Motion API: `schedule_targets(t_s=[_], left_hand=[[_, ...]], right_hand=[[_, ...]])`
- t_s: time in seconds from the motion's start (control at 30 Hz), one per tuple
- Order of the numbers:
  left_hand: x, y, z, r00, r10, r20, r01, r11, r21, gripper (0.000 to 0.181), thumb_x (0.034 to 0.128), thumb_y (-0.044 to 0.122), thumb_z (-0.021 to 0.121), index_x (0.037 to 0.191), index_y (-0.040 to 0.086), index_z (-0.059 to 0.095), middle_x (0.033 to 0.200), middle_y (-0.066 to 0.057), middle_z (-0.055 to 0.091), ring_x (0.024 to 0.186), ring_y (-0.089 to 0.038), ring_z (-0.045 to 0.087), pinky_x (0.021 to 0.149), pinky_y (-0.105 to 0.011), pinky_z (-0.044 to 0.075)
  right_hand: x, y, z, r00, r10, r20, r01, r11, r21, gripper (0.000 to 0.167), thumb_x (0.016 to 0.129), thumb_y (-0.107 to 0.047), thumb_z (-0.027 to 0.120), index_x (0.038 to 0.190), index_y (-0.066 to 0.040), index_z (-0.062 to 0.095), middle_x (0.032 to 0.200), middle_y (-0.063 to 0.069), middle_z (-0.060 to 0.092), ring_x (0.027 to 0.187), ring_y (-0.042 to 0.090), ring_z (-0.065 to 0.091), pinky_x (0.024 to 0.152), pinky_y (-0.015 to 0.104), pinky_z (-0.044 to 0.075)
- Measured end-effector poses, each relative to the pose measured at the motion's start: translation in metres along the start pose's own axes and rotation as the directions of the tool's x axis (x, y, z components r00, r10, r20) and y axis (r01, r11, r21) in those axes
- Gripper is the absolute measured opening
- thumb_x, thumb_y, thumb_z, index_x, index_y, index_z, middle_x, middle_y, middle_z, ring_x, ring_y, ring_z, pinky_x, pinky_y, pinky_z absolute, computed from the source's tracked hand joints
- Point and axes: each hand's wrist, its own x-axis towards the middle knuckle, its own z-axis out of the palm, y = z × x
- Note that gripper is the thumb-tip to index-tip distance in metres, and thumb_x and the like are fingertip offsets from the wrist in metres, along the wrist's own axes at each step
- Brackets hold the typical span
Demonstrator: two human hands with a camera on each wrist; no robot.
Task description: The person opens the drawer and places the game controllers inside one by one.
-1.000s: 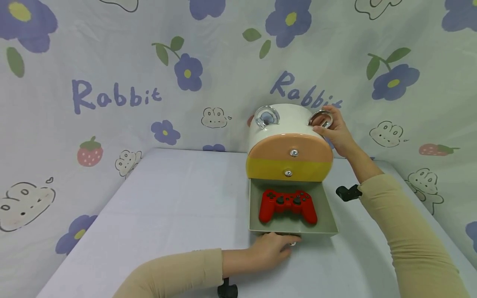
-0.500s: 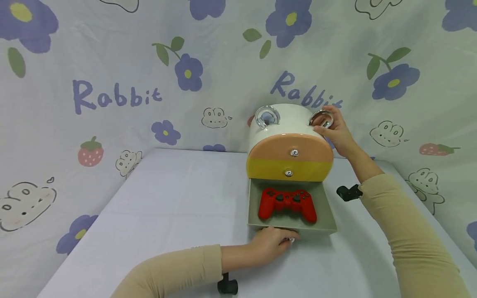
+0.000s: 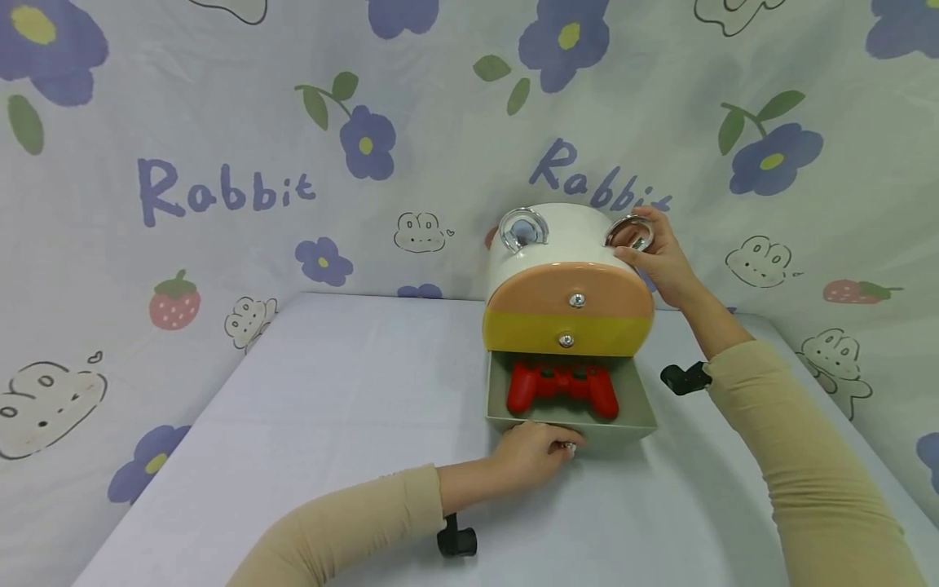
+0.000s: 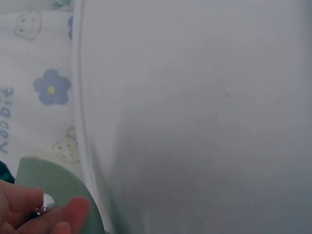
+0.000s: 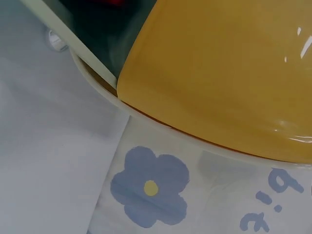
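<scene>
A small white rounded cabinet (image 3: 572, 228) has an orange drawer front (image 3: 535, 285), a yellow one (image 3: 521, 330) and a pulled-out grey-green bottom drawer (image 3: 616, 428). Inside that drawer lies a red game controller (image 3: 603, 395), its far edge shaded by the drawer above. My left hand (image 3: 531, 456) pinches the bottom drawer's knob (image 4: 48, 201) between thumb and finger. At the cabinet's top right, my right hand (image 3: 663, 261) grips a shiny silver ring (image 3: 619, 222), with the thumb in front. The right wrist view does not show that hand.
A matching silver ring (image 3: 539, 218) sits at the cabinet's top left. White cloth covers the table (image 3: 367, 383). Behind it hangs a printed curtain (image 3: 455, 122) with flowers and rabbits. Black wrist mounts (image 3: 456, 540) stick out from both sleeves.
The bottom drawer has slid inward with the controller in it, and my left hand has moved with its knob. My right hand has stayed on the silver ring.
</scene>
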Motion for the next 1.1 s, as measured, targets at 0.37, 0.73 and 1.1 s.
schedule_targets(t_s=[0.37, 0.73, 1.1], left_hand=[[0.018, -0.008, -0.003, 0.998, -0.057, -0.019, 0.055, 0.996, -0.072, 0.020, 0.0881, 0.018, 0.059, 0.103, 0.023, 0.071, 0.091, 0.012, 0.067, 0.066, 0.003, 0.049, 0.059, -0.012, 0.039], [0.039, -0.019, -0.004, 0.994, -0.085, -0.066, 0.081, 0.995, -0.053, 0.018, 0.0855, 0.019, 0.062, 0.099, 0.024, 0.072, 0.082, 0.013, 0.066, 0.072, 0.003, 0.053, 0.062, -0.012, 0.040], [0.055, -0.024, -0.007, 0.983, -0.142, -0.119, 0.137, 0.990, -0.043, 0.017, 0.0870, 0.021, 0.062, 0.101, 0.023, 0.071, 0.092, 0.010, 0.068, 0.080, -0.003, 0.058, 0.063, -0.017, 0.042]], right_hand=[[-0.002, -0.003, 0.002, 1.000, 0.004, 0.001, -0.004, 1.000, -0.006, 0.051, 0.087, 0.011, 0.050, 0.123, -0.023, 0.039, 0.089, -0.007, 0.058, 0.079, 0.006, 0.054, 0.064, 0.013, 0.044], [-0.002, -0.003, 0.002, 1.000, -0.009, -0.009, 0.009, 1.000, -0.029, 0.051, 0.086, 0.011, 0.051, 0.120, -0.025, 0.041, 0.089, -0.007, 0.058, 0.079, 0.006, 0.052, 0.061, 0.013, 0.042], [-0.001, 0.000, 0.000, 1.000, -0.026, 0.010, 0.026, 0.999, -0.031, 0.051, 0.086, 0.012, 0.051, 0.119, -0.026, 0.042, 0.090, -0.007, 0.059, 0.080, 0.007, 0.054, 0.062, 0.013, 0.043]])
